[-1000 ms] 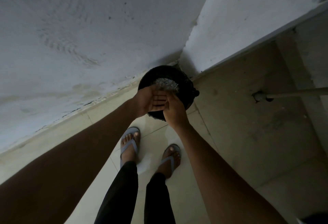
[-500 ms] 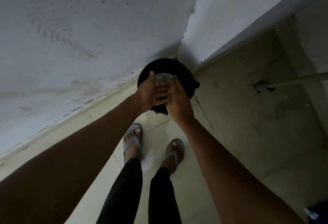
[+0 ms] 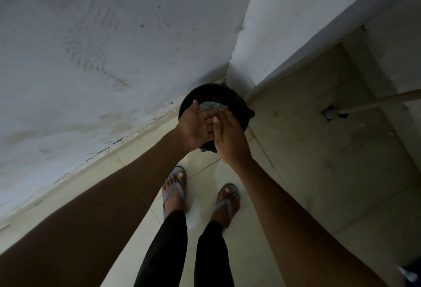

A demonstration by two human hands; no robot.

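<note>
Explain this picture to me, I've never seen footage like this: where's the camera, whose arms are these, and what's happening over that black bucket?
No machine here. The camera sits on a person's head and looks down, so both bare arms are the wearer's own. The left hand lies palm up and the right hand lies over it, fingers relaxed, above a black bucket standing on the tiled floor in the corner of a pale wall. Some grey grainy stuff shows just past the fingertips; whether the hands carry it or it lies in the bucket cannot be told. Below are the wearer's feet in sandals; a pipe runs at the right.
</note>
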